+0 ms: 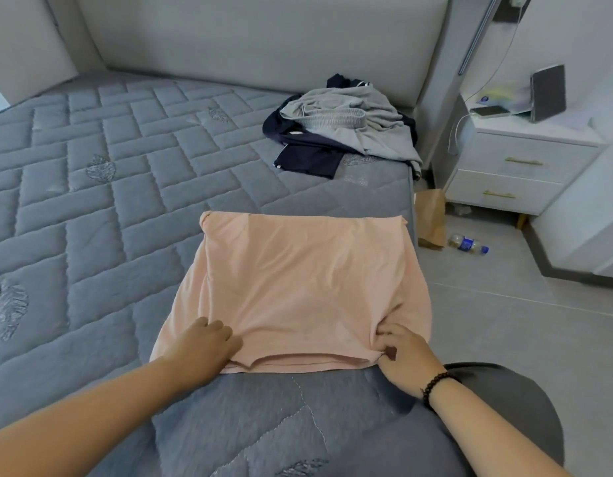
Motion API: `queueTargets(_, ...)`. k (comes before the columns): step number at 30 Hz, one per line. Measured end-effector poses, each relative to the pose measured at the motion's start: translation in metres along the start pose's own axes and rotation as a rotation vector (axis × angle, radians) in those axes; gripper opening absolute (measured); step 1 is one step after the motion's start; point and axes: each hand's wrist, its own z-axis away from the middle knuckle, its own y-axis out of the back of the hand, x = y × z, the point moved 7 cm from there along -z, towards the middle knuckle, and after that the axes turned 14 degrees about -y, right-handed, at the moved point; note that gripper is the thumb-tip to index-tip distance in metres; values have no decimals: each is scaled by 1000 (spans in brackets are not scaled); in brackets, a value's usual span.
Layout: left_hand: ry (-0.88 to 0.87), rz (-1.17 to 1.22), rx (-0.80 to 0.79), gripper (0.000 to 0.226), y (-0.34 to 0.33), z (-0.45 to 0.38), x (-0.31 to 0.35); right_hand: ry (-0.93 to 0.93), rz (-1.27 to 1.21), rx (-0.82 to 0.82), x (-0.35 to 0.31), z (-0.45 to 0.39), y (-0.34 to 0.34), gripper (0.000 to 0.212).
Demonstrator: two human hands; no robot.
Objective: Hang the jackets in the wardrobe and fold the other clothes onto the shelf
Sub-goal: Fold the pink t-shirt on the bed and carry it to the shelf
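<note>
Now left hand [203, 346] grips pink garment [298, 280] hem; right hand [403, 354] pinches corner.

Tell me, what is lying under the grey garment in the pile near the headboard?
A dark navy garment lies under the grey garment and sticks out at its left and front, on the mattress. Anything deeper in the pile is covered.

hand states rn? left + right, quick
Left hand: fingers curled, gripping the near left corner of the pink shirt.
Right hand: pinching the shirt's near right corner.
</note>
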Motion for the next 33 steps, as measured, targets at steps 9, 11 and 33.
queueTargets(9,366,347,-82,54,7,-42,29,-343,-568,209,39,-22,32,39)
queueTargets(11,310,462,54,58,17,-79,50,-434,-761,144,51,-32,28,33)
queueTargets(33,428,389,274,54,-11,-200,99,-730,-944,1,91,-31,28,34)
